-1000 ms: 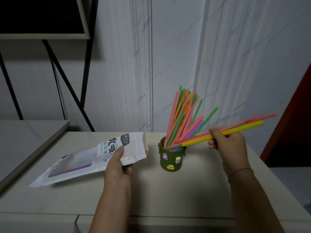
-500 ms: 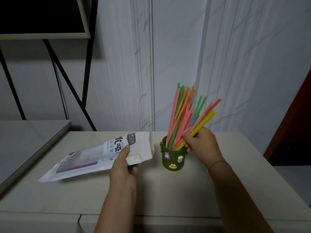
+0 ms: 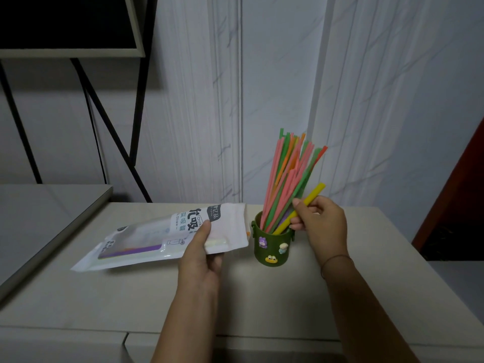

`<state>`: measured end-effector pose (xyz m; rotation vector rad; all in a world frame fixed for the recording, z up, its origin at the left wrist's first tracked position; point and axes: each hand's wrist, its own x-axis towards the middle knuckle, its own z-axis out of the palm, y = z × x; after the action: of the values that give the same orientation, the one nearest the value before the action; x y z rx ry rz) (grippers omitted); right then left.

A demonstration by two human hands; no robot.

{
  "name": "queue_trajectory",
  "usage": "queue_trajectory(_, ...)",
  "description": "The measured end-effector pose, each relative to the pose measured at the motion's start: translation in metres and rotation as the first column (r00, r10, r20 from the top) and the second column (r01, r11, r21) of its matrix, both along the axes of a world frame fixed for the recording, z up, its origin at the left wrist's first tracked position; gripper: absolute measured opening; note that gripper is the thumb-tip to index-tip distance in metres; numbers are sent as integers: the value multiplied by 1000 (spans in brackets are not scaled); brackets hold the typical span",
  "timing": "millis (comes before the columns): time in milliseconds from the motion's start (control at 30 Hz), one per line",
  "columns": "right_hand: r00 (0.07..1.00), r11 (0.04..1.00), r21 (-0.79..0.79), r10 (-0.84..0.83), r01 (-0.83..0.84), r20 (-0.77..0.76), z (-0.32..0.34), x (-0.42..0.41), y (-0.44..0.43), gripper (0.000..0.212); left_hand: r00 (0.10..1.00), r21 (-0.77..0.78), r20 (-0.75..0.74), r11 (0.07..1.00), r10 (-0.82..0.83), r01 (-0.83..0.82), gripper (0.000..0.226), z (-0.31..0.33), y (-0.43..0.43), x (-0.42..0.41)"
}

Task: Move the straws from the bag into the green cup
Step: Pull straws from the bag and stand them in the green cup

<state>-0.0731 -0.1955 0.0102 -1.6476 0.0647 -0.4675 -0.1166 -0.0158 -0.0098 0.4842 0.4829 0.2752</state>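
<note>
1. The right hand (image 3: 323, 218) pinches a yellow straw (image 3: 301, 209) standing among the straws (image 3: 286, 179) in the green cup (image 3: 272, 247).
2. The left hand (image 3: 200, 254) grips the bag (image 3: 162, 237) beside it.
3. Both rest on a pale table (image 3: 104, 297) against a white wall (image 3: 379, 100).

Two hands are showing: a left hand (image 3: 200, 254) and a right hand (image 3: 323, 226). One bag (image 3: 162, 238) is lying on one surface (image 3: 131, 297). One cup (image 3: 272, 247) is carrying three stickers (image 3: 262, 242) and holding many straws (image 3: 290, 179), too bunched to count, one of them yellow (image 3: 311, 196).
</note>
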Motion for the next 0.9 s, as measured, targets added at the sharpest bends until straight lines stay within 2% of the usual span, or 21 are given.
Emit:
queue_trajectory(167,998,998,60,23,-19,-61,-6,2,0,15,1000,-25,23,999,-19,19,30,2,-1,-2)
queue_trajectory(233,994,991,127,57,-45,-91,-6,0,-2,23,999,-34,47,999,-17,19,30,2,0,-1)
queue_trajectory(333,975,990,115,107,-86,-194,-5,-9,-7,32,997,-44,76,999,-16,20,31,2,1,0)
queue_trajectory(433,918,971,106,238,-215,-318,-1,-24,-10,25,995,-18,95,1000,-14,16,31,2,0,0)
queue_trajectory(533,841,909,196,415,-368,-346,6,-37,3,28,993,104,120,995,-7,-6,36,4,-3,-2)
queue_trajectory(667,731,778,463,597,-425,-331,9,-42,31,42,980,388,194,913,52,-125,35,10,-11,-7)
queue_trajectory(767,696,748,541,619,-383,-363,5,-41,39,48,961,566,275,801,40,-195,32,13,-11,-11)
queue_trajectory(900,707,786,523,573,-331,-415,0,-39,44,51,942,656,336,716,8,-240,30,15,-9,-12)
